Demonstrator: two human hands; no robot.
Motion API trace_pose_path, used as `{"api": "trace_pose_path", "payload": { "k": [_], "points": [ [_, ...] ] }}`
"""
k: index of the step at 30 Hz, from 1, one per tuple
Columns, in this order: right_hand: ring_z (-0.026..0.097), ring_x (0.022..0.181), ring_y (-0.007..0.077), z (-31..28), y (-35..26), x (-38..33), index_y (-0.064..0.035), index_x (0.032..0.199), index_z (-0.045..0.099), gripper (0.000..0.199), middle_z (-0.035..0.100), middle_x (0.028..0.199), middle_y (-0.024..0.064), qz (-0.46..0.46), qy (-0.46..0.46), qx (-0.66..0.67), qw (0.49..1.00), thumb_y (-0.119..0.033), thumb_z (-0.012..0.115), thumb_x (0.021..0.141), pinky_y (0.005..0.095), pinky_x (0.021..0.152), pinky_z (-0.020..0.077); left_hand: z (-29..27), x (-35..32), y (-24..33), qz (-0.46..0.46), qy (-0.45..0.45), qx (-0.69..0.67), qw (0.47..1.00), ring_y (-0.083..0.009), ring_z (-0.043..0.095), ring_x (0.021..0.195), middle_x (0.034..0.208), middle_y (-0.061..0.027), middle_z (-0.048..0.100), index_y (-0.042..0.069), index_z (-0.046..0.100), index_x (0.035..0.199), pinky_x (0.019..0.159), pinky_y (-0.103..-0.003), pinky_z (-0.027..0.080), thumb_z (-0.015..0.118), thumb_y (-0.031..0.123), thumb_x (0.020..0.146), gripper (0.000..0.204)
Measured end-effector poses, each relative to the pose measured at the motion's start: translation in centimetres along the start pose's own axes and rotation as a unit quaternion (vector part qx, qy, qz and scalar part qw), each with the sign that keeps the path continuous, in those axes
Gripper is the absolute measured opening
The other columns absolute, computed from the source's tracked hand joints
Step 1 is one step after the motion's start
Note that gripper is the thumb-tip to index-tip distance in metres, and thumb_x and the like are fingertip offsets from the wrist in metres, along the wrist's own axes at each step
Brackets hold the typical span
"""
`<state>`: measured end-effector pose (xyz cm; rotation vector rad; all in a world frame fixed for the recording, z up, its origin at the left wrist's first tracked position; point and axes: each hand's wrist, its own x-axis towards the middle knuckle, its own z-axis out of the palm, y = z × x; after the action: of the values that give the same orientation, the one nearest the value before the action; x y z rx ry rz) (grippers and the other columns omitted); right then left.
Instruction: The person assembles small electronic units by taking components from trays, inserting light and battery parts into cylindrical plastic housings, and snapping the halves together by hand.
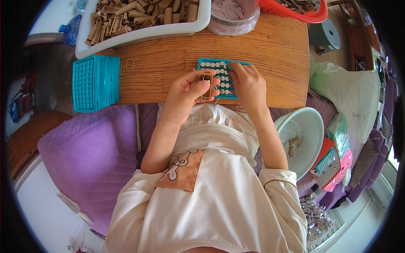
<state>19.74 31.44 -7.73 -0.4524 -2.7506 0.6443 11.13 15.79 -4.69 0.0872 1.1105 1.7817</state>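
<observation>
Fisheye view from the wearer's head, facing down, close over a cream short-sleeved cloth shirt (228,189), brown flat wooden table (164,80) beyond.

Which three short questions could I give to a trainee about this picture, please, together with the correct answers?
1. Which hand holds the small brown case?
2. True or false: the red basket is to the right of the white tub.
3. Fill in the colour: the blue tray by the right hand holds small round pieces that are ____.

Key: 1. The left hand. 2. True. 3. White.
</observation>
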Motion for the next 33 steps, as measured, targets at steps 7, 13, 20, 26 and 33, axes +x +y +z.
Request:
{"api": "trace_pose_path", "payload": {
  "k": [7,13,20,26,33],
  "points": [
    [0.053,0.07,0.023,-0.9,-1.2,0.1,-0.0049,0.097,0.051,0.026,0.055,0.077,0.0083,0.054,0.059,0.107,0.991,0.002,0.052,0.072,0.0312,0.06,0.0446,0.0,0.0,-0.4,0.011,-0.025,0.014,1.0,-0.0157,0.06,0.076,0.095,-0.0112,0.058,0.0,0.049,0.109,0.065,-0.025,0.05,0.06,0.018,0.077,0.038],
    [0.055,0.075,0.0225,-1.6,-4.5,-1.0,-0.0013,0.096,0.049,0.021,0.054,0.081,0.0111,0.043,0.181,0.35,0.918,0.004,0.051,0.076,0.0314,0.066,0.0453,1.0,-0.3,-0.4,-0.008,-0.042,0.023,0.999,-0.0131,0.059,0.075,0.093,-0.0088,0.058,-0.001,0.048,0.11,0.062,-0.022,0.048,0.06,0.011,0.077,0.037],
    [0.056,0.075,0.0261,-0.2,-4.2,-1.5,-0.002,0.09,0.046,0.019,0.055,0.081,0.0114,-0.088,0.247,0.304,0.916,0.006,0.054,0.074,0.0355,0.068,0.0461,1.8,-0.5,-0.7,-0.008,-0.059,0.001,0.998,-0.0105,0.057,0.075,0.09,-0.0062,0.059,-0.002,0.046,0.112,0.064,-0.022,0.048,0.059,0.008,0.078,0.038],
    [0.056,0.075,0.0254,0.3,-4.0,-2.4,-0.0029,0.087,0.043,0.022,0.054,0.078,0.011,-0.133,0.306,0.284,0.899,0.009,0.054,0.072,0.0348,0.066,0.047,2.4,-0.5,-1.1,-0.033,-0.066,0.027,0.997,-0.0088,0.056,0.074,0.087,-0.0046,0.058,-0.001,0.046,0.113,0.066,-0.021,0.049,0.061,0.015,0.077,0.042],
    [0.056,0.072,0.0256,0.3,-3.9,-2.5,-0.0029,0.082,0.043,0.023,0.053,0.077,0.0108,-0.149,0.336,0.251,0.895,0.012,0.054,0.069,0.0347,0.065,0.0474,2.7,-0.5,-0.6,-0.001,-0.092,0.099,0.991,-0.0078,0.055,0.076,0.083,-0.0062,0.059,-0.004,0.046,0.112,0.065,-0.018,0.046,0.06,0.01,0.077,0.04]
  ]
}}
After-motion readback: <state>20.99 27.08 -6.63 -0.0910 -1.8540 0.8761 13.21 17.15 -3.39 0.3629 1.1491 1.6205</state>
